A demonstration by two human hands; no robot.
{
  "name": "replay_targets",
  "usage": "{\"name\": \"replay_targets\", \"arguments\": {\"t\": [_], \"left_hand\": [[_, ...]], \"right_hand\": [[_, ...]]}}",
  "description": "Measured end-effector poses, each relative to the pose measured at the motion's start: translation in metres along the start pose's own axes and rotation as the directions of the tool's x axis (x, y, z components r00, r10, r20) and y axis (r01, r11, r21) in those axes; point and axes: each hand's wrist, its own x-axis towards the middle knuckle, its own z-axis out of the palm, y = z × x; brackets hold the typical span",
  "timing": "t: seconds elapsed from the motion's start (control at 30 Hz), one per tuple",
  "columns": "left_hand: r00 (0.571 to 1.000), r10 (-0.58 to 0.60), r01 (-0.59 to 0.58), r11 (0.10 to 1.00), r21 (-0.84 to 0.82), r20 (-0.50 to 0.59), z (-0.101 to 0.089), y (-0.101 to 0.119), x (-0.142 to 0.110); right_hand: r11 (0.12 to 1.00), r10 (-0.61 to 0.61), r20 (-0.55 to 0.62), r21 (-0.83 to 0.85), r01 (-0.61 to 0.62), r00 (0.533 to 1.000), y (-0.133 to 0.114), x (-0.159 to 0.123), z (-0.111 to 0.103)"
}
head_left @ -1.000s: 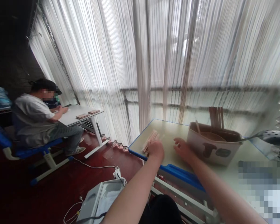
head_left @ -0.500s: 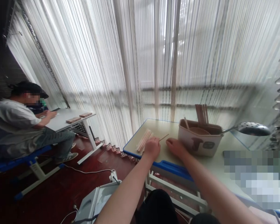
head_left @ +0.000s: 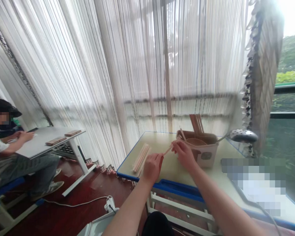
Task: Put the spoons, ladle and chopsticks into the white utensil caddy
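My left hand (head_left: 152, 166) is closed on the near end of a thin, pale chopstick (head_left: 167, 151), held just above the table. The fingers of my right hand (head_left: 183, 153) pinch the same chopstick toward its far end. Whether it is one stick or a pair pressed together I cannot tell. Beside my left hand, a bundle of pale wooden chopsticks (head_left: 141, 159) lies on the cream, blue-edged table (head_left: 131, 150). Behind my right hand stands a beige plastic bin (head_left: 211, 151), partly hidden by that hand.
The bin holds a brown bowl (head_left: 196, 141), several brown sticks (head_left: 196, 124) and a perforated skimmer (head_left: 243, 135) jutting right. At left, a person sits at a white table (head_left: 43, 139) bearing brown flat boxes. A white cable (head_left: 76, 205) crosses the red floor.
My view has turned right. My right hand has risen from the tabletop and taken hold of the chopstick's far end. My left hand has kept its hold on the chopstick.
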Motion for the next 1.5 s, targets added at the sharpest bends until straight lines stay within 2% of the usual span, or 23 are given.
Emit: {"name": "replay_targets", "arguments": {"t": [0.13, 0.27, 0.33, 0.47, 0.53, 0.63, 0.73, 0.87, 0.93, 1.23, 1.3, 1.4, 1.43, 1.5], "left_hand": [[1.0, -0.014, 0.014, 0.993, -0.119, 0.0, 0.001, 0.015, 0.018], [0.999, -0.02, 0.011, 0.965, -0.262, -0.031, 0.004, 0.04, 0.048], [0.998, -0.024, 0.002, 0.952, -0.305, -0.066, 0.008, 0.052, 0.063], [0.984, -0.013, -0.058, 0.919, -0.39, -0.178, 0.021, 0.073, 0.091], [0.968, -0.001, -0.113, 0.892, -0.439, -0.25, 0.026, 0.081, 0.105], [0.946, 0.019, -0.182, 0.857, -0.482, -0.323, 0.03, 0.088, 0.126], [0.948, 0.053, -0.21, 0.846, -0.491, -0.314, 0.034, 0.089, 0.141], [0.965, 0.114, -0.223, 0.832, -0.508, -0.237, 0.043, 0.084, 0.146], [0.969, 0.116, -0.213, 0.837, -0.503, -0.216, 0.047, 0.081, 0.143], [0.983, 0.018, -0.109, 0.861, -0.498, -0.184, 0.054, 0.075, 0.127], [0.973, -0.043, -0.076, 0.867, -0.492, -0.226, 0.056, 0.072, 0.126], [0.925, -0.206, 0.018, 0.863, -0.504, -0.319, 0.059, 0.066, 0.128], [0.91, -0.258, 0.054, 0.85, -0.525, -0.325, 0.06, 0.064, 0.129], [0.903, -0.332, 0.114, 0.797, -0.594, -0.272, 0.06, 0.06, 0.131]], "right_hand": [[0.997, 0.076, 0.07, 0.001, -0.076, 0.995, -0.038, 0.011, -0.008], [0.999, 0.03, 0.109, 0.029, -0.033, 0.994, -0.07, 0.029, -0.022], [0.997, 0.031, 0.068, 0.063, -0.035, 0.997, -0.08, 0.038, -0.034], [0.993, 0.024, -0.091, 0.114, -0.014, 0.996, -0.085, 0.051, -0.057], [0.995, -0.042, -0.174, 0.086, 0.057, 0.984, -0.085, 0.053, -0.064], [0.981, -0.19, -0.293, -0.037, 0.188, 0.937, -0.082, 0.049, -0.066], [0.958, -0.279, -0.352, -0.157, 0.238, 0.893, -0.076, 0.045, -0.069], [0.937, -0.31, -0.377, -0.276, 0.214, 0.873, -0.061, 0.046, -0.079], [0.929, -0.31, -0.358, -0.312, 0.2, 0.881, -0.054, 0.047, -0.084], [0.848, -0.287, -0.262, -0.516, 0.117, 0.921, -0.046, 0.039, -0.087], [0.806, -0.306, -0.238, -0.58, 0.118, 0.922, -0.042, 0.038, -0.088], [0.736, -0.336, -0.169, -0.661, 0.146, 0.927, -0.036, 0.036, -0.089], [0.714, -0.335, -0.133, -0.682, 0.159, 0.933, -0.035, 0.035, -0.089], [0.661, -0.329, -0.051, -0.725, 0.192, 0.943, -0.035, 0.033, -0.088]]}}
